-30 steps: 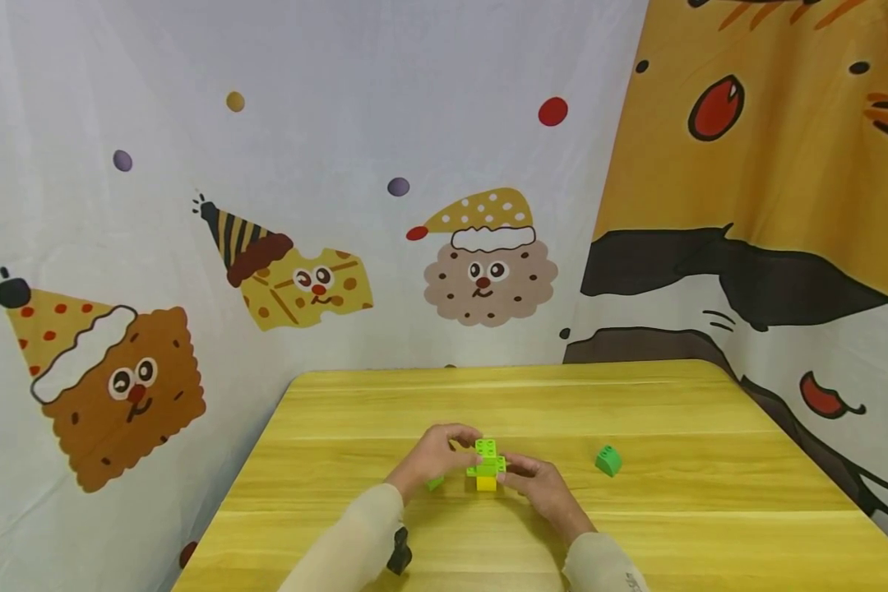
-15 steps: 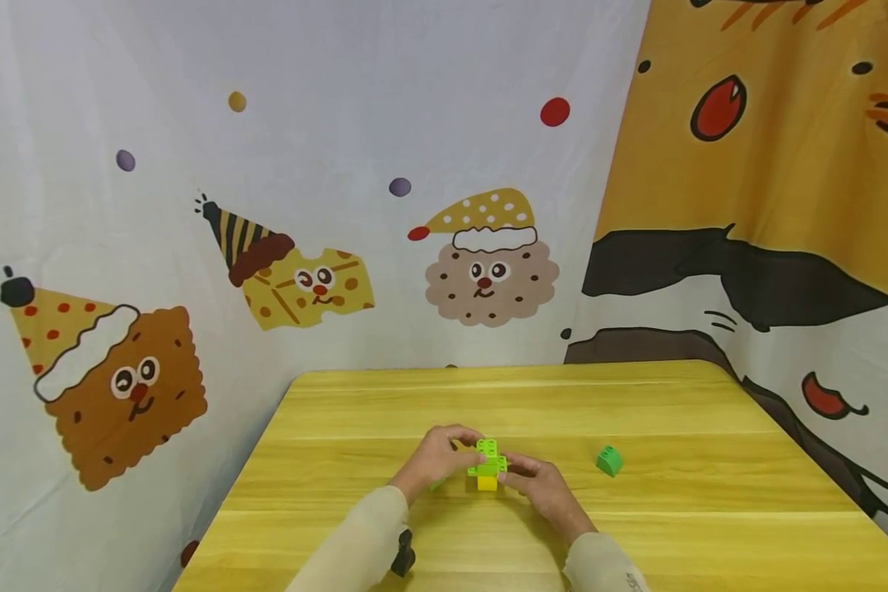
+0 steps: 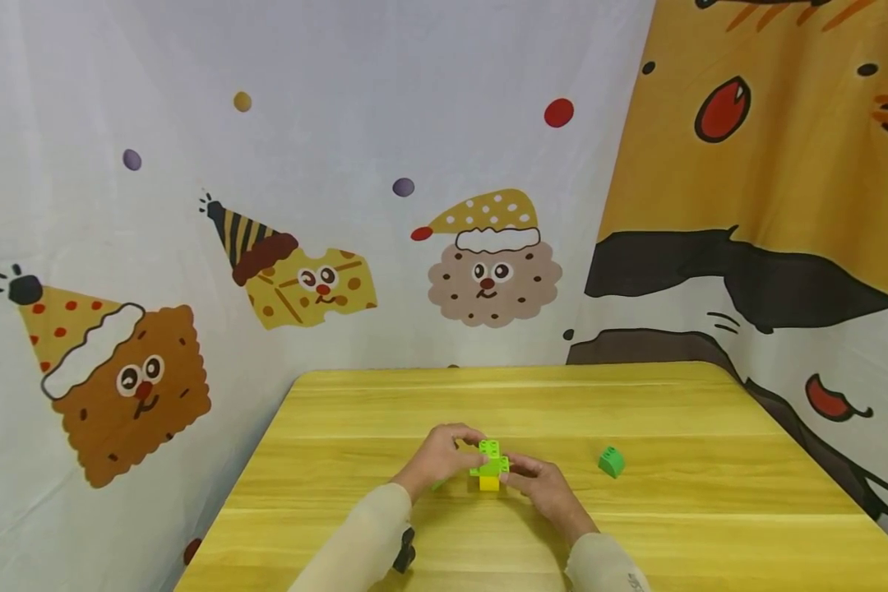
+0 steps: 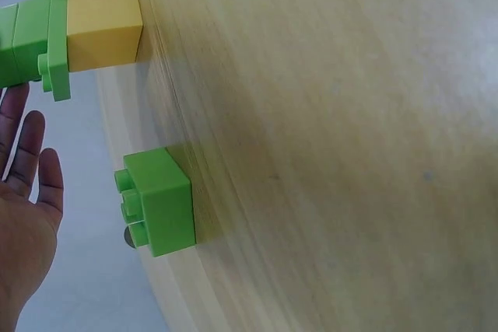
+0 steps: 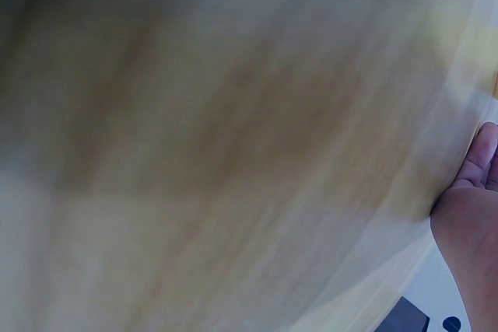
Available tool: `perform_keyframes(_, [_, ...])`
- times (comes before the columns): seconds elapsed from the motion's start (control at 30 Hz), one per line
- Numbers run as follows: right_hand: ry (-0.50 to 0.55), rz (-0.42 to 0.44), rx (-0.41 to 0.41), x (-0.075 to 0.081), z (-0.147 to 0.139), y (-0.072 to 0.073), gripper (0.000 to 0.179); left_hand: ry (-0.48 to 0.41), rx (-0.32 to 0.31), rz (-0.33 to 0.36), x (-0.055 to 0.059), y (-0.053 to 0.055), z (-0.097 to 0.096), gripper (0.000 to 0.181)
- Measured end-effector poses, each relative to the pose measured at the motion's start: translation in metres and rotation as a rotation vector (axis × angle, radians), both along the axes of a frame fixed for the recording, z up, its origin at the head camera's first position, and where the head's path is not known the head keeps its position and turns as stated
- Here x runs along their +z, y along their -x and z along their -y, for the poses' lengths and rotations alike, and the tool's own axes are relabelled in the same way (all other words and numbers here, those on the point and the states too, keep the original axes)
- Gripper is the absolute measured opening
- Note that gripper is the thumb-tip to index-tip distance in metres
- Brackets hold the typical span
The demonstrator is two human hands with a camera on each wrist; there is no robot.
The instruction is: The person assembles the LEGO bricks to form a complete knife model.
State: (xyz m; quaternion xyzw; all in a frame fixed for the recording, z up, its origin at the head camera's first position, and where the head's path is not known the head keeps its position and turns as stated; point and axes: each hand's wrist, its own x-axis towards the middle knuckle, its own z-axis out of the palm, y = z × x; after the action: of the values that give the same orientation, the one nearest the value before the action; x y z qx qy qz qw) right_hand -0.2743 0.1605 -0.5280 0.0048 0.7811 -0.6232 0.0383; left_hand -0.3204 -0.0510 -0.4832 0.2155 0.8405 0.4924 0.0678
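Observation:
A stack of toy building bricks stands upright on the table between the hands: a yellow brick (image 4: 105, 29) at the bottom, a flat green brick (image 4: 58, 52) above it, and light green bricks (image 3: 489, 449) on top. My left hand (image 3: 442, 457) pinches the upper green bricks from the left, thumb in front and fingers behind. From the right, my right hand (image 3: 543, 487) holds the flat green brick by its end. Beside the stack lies a loose green brick (image 4: 163, 201), mostly hidden by my left hand in the head view. The right wrist view shows only part of the right hand (image 5: 471, 215).
A darker green curved brick (image 3: 611, 462) lies on the wooden table (image 3: 681, 543) to the right. Behind the table hangs a cloth (image 3: 340, 107) printed with cartoon figures. A black object (image 3: 404, 551) shows at the left sleeve.
Both hands keep their hold on the stack, and the bricks show hardly any movement. The whole head view has shifted slightly.

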Motion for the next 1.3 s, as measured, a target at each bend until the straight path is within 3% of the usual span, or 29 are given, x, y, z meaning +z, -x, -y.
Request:
perform_keyframes(0.4, [-0.008,-0.002,-0.009,0.0,0.0,0.0,0.049,-0.002,-0.004,-0.032,-0.007,0.004,-0.001,0.023])
perform_keyframes(0.87, [-0.022,0.012,-0.008,-0.001,0.0,0.002,0.051,-0.025,-0.004,0.022,-0.005,0.0,0.002,0.027])
perform_keyframes(1.3, [-0.035,0.02,-0.012,0.0,0.001,0.0,0.052,-0.051,-0.016,0.054,-0.003,0.001,0.021,0.044])
